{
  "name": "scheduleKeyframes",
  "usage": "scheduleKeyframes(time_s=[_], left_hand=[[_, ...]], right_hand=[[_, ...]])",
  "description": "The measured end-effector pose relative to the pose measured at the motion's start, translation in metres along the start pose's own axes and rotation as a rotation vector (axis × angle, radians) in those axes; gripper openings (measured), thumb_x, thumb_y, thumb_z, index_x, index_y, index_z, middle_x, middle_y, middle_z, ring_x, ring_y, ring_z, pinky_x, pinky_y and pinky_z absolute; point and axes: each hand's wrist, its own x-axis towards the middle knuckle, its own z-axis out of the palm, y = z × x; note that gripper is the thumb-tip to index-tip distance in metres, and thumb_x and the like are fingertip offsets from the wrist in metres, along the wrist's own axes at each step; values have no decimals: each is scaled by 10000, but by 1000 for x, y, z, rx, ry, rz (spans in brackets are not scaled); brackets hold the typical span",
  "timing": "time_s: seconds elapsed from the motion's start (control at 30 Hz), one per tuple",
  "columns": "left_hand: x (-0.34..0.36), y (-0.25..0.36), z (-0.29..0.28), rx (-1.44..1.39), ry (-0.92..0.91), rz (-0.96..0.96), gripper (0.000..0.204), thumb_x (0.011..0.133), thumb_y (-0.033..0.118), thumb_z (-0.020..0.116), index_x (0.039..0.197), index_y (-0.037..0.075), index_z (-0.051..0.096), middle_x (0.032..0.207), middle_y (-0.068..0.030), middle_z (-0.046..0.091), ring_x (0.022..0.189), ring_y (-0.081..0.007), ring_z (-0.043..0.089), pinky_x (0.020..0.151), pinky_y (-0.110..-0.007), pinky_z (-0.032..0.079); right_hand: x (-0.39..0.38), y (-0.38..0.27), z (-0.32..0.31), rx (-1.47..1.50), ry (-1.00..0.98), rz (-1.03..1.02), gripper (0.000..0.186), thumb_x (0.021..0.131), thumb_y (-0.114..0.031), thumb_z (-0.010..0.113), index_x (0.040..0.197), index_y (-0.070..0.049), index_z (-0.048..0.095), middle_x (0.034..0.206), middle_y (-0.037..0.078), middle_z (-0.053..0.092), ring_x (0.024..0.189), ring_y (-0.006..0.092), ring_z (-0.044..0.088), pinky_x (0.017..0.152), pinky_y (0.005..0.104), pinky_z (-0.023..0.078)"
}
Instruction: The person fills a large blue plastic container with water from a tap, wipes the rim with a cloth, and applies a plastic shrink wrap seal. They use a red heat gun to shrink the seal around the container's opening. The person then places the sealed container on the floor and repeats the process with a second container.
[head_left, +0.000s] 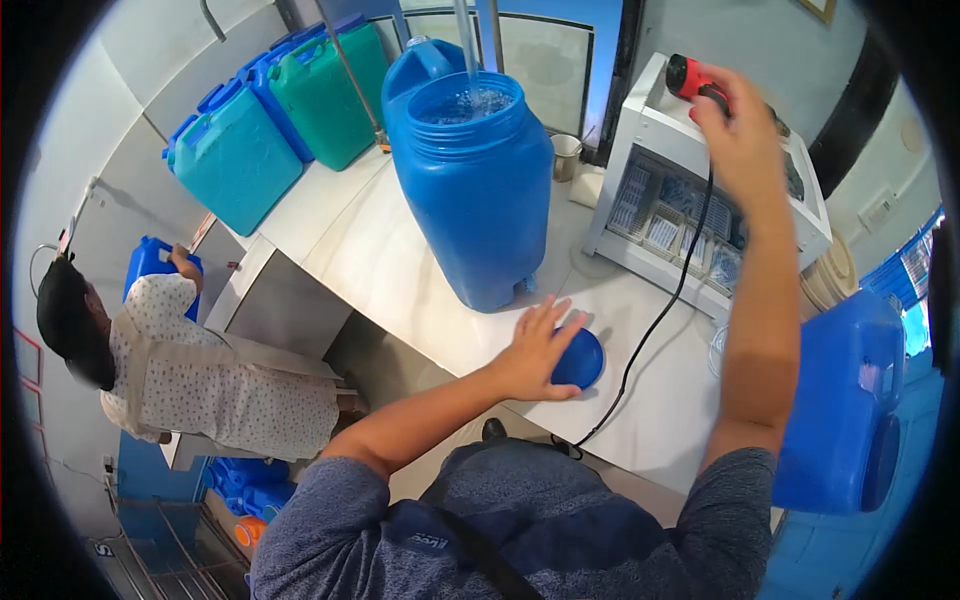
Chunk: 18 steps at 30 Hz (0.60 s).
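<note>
Our left hand [535,357] spreads its fingers against a round, dark-blue plastic lid [584,360] lying on the white marbled counter [350,255]. Our right hand [742,125] curls around a red-and-black handheld tool [688,78] trailing a black cord [650,330], over a white boxy cabinet [672,140]. Beyond the lid, water [467,45] streams into the open mouth of a tall blue plastic container [478,200].

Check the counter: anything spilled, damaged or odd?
No spill or damage visible. The black cord looks odd, though: it hangs in front of the cabinet and runs loose across the counter, near the open jug with water pouring in, so it could get wet.
</note>
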Motion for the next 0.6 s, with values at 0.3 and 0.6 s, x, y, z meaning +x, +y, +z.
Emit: scheduleKeyframes(time_s=[0.3, 0.6], left_hand=[[25, 7, 15, 1, -303, -209, 1238, 652, 438, 869, 1623, 93, 184, 1481, -255, 416, 1361, -443, 433, 1071, -566, 434], [-68, -16, -70, -887, -175, -693, 1064, 818, 519, 746, 1624, 62, 223, 1549, -275, 414, 1388, -378, 479, 1130, -483, 409]], right_hand=[[-15, 7, 253, 803, -563, 417, 334, 976, -200, 568, 1250, -27, 647, 1169, 226, 692, 1081, 369, 674, 955, 427, 525], [-77, 97, 381, 66, -867, 234, 351, 986, -202, 565, 1272, -11, 639, 1186, 251, 692, 1071, 408, 680, 933, 462, 532]])
